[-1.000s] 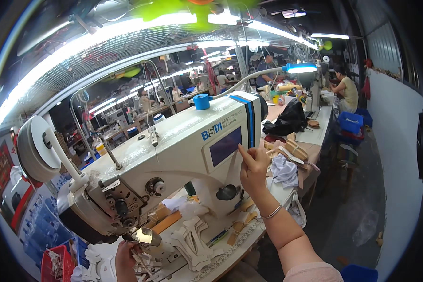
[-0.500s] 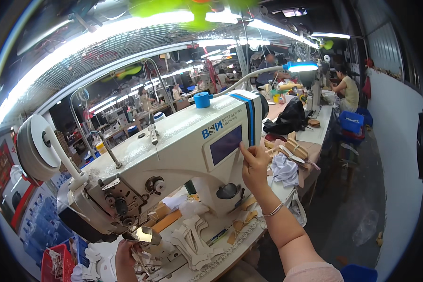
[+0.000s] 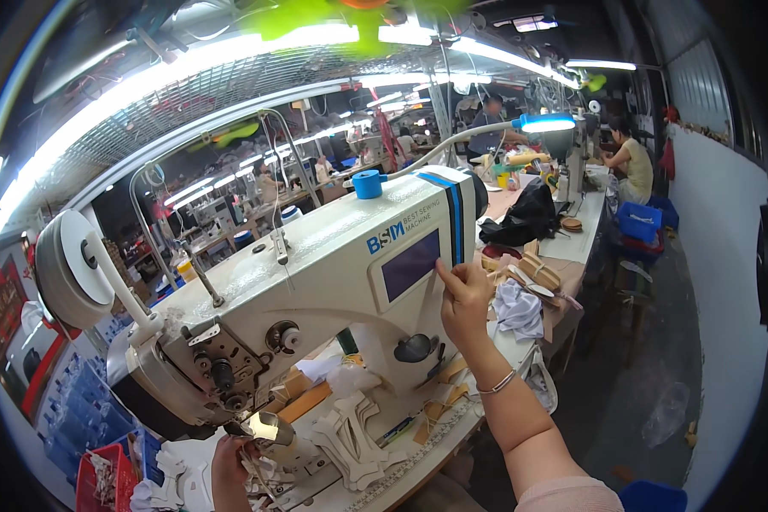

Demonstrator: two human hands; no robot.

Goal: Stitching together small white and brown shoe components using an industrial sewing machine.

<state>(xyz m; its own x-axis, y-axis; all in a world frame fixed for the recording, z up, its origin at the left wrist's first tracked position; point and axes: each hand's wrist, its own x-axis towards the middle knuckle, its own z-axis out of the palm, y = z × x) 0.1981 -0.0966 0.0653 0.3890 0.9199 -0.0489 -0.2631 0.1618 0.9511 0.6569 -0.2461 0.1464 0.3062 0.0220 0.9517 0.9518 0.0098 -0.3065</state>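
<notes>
Two bare hands work at one white industrial sewing machine (image 3: 316, 282). Nearest, at the lower edge, the left hand (image 3: 230, 465) sits just under the needle end of the machine, beside the small lit work lamp (image 3: 269, 427); its fingers curl toward pale cut pieces (image 3: 350, 435) lying on the machine bed, but whether they pinch anything cannot be told. Next to it stands a red basket (image 3: 102, 478) of small parts. Further up, the right hand (image 3: 465, 299), a thin bracelet (image 3: 497, 386) on its wrist, rests against the machine's right end with its fingers loosely together and a fingertip touching the edge of the dark control screen (image 3: 411, 266); it grips nothing. A blue knob (image 3: 368, 183) sits on the machine's top, and a large thread cone (image 3: 72, 269) stands at its left end. Beyond the hand lie white cloth (image 3: 516, 309), tan pieces (image 3: 538, 271) and a black bag (image 3: 525, 218) on the long table. Farther off, a person in a yellow top (image 3: 631, 166) sits at another station.
</notes>
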